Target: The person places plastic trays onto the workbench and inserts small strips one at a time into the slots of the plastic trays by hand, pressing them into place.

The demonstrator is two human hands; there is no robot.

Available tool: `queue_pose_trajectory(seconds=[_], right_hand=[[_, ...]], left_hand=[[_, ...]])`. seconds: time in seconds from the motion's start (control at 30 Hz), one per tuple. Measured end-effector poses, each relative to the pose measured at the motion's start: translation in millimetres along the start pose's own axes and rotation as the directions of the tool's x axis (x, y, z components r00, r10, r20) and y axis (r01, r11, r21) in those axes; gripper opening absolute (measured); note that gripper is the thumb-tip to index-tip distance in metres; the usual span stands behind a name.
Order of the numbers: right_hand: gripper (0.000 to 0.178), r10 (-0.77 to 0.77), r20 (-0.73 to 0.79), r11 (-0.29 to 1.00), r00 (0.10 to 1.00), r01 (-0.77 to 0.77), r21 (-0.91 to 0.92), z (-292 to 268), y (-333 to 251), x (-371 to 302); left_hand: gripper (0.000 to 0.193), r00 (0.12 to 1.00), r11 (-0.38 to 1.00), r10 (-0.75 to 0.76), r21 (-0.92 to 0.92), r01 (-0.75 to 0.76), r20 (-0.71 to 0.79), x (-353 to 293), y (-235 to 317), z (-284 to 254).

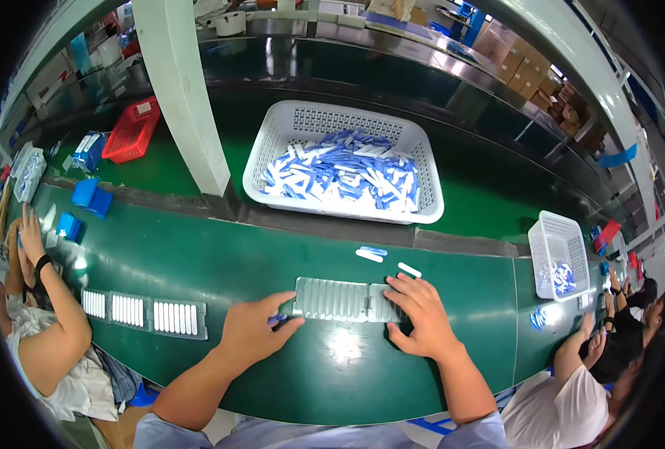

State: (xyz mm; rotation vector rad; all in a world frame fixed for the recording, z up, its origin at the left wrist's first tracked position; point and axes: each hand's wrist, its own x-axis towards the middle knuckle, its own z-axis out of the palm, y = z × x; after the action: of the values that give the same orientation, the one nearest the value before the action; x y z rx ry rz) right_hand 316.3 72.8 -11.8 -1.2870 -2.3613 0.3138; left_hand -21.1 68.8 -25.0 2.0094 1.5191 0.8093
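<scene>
A clear plastic tray (331,299) with a row of narrow slots lies on the green table in front of me. My left hand (254,329) is at its left end, thumb and forefinger apart at the tips. Small blue sticks (276,319) show in the crook of that hand, mostly hidden by the fingers. Over the tray's right section rests my right hand (426,318), fingers spread and holding nothing visible. Beyond the tray lie a few loose blue and white sticks (371,254), with a single white stick (409,269) to their right.
A white basket (273,153) heaped with blue and white sticks stands behind the table. Filled trays (179,318) lie to my left, near a co-worker's arm (63,299). Another basket (540,262) stands right, near other workers. A pale post (187,105) rises at back left.
</scene>
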Motion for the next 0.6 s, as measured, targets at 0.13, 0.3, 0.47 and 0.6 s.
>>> queue_pose_trajectory(seconds=[0.13,0.3,0.47,0.6], right_hand=[[0.054,-0.021,-0.127,0.998,0.992,0.014,-0.055,-5.9,-10.6,7.2],[0.04,-0.11,-0.277,0.989,0.955,0.076,-0.129,-0.5,-22.2,6.0],[0.034,-0.195,-0.168,0.98,0.966,0.2,0.014,-6.6,-70.3,26.5],[0.031,-0.106,-0.096,0.96,0.99,0.127,0.25,-8.4,-91.4,59.2]], left_hand=[[0.038,0.854,0.133,-0.21,-0.852,0.507,0.476,4.5,-6.4,-15.9],[0.041,0.735,-0.324,0.003,-0.694,0.642,0.678,8.2,-6.3,-18.2],[0.048,0.712,-0.107,0.071,-0.704,0.702,0.699,2.2,-4.6,-11.6],[0.049,0.703,0.099,0.053,-0.704,0.703,0.709,5.5,7.0,-19.5]])
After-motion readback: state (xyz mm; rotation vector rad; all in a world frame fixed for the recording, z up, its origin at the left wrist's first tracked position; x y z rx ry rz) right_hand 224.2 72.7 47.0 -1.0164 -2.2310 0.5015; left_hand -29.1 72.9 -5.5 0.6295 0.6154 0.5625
